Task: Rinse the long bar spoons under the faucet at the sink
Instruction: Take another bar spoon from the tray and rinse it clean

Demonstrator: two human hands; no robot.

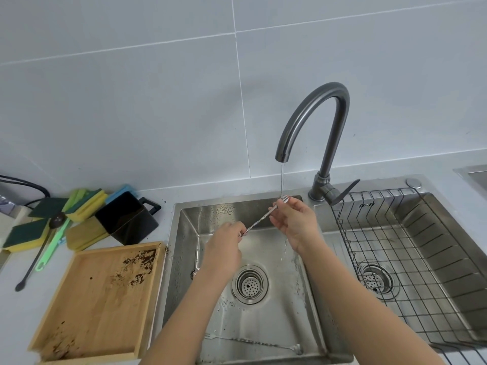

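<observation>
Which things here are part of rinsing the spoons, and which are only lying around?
Part of the job: bar spoon held in left hand and right hand; faucet; left sink; second spoon on its floor.

Lying around: wooden tray, sponges, black container, wire rack.

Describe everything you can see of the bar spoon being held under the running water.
The bar spoon is a thin, shiny metal rod with a twisted stem. It slants up to the right above the left sink basin. The left hand pinches its lower end and the right hand its upper end, which seems to carry a small fork. The thin stream from the faucet falls on that upper end. Both ends are partly hidden by fingers.
</observation>
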